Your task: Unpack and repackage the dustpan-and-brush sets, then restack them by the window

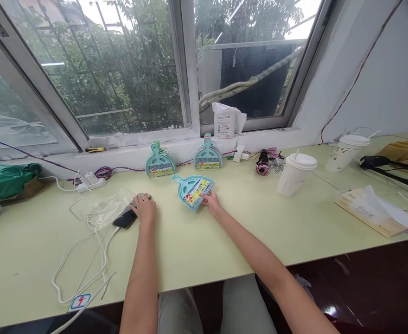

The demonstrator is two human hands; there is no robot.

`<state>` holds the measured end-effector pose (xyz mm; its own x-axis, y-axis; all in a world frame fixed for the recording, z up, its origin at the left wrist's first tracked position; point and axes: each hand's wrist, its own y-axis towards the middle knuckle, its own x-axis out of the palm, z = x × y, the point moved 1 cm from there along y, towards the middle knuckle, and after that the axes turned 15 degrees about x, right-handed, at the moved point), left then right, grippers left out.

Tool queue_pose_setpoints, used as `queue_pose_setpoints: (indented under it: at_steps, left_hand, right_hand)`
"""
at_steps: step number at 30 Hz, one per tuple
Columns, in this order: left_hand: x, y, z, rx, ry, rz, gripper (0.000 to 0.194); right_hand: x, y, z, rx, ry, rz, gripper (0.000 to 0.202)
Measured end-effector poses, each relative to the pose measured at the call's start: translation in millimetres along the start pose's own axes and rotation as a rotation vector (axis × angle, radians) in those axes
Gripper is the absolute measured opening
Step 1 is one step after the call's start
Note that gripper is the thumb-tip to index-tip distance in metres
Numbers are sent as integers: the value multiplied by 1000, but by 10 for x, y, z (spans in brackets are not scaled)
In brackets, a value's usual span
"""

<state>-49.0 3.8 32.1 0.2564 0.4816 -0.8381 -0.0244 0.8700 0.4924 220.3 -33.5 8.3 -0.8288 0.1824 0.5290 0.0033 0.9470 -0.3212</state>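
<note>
My right hand [210,203] grips the lower right edge of a small light-blue dustpan-and-brush set [194,191]. The set has a yellow printed label and leans over the table, its handle pointing to the upper left. My left hand [144,207] lies over the far end of a dark phone [125,218], fingers extended on it; a white cable runs into the phone's near end. A clear plastic bag [108,208] is beside the phone. Against the wall stand two stacks of similar sets, a left stack [160,161] and a right stack [207,155].
Two lidded white cups, one nearer [293,178] and one farther [341,155], stand at right near a tissue pack [367,215]. White cables [65,260] loop across the left side by a power strip [91,182]. A screwdriver [95,150] lies on the windowsill.
</note>
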Motion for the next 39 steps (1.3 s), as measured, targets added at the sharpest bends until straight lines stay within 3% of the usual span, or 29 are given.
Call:
queue_pose_setpoints:
  at_steps: [4,10,14,18,23,25,30,33,36,39]
  left_hand:
    - [114,28,74,66,-127,-45,39]
    - [55,-58,572,320,-559,-138,44]
    - [-32,-135,758,270,-472,-65,53]
    - [-31,-114,680,151,-218,116,46]
    - [101,-87,508,123,-183,-68,32]
    - [127,-86,481,133,-189,-80,29]
    - [113,-65,427,52,-195,-4,28]
    - [78,-44,383,1,-211,118,24]
    - [37,-31,381,-24,-233,248,21]
    - [10,-29,454,5,-292,209,20]
  right_hand:
    - [5,15,6,-3,3,18,29]
    - [7,33,-3,2,37,46,25]
    - [-11,33,-30,10,39,79,24]
    - [-8,3,-71,23,11,79,24]
    - [26,-51,-106,74,-84,24,20]
    - [22,-54,-121,99,-126,-14,19]
    - [-68,-13,-193,134,-181,-26,18]
    - [-128,-13,-254,118,-191,5,18]
    - [-119,-57,-284,115,-246,-83,19]
    - [-31,-109,-250,146,-272,-177,22]
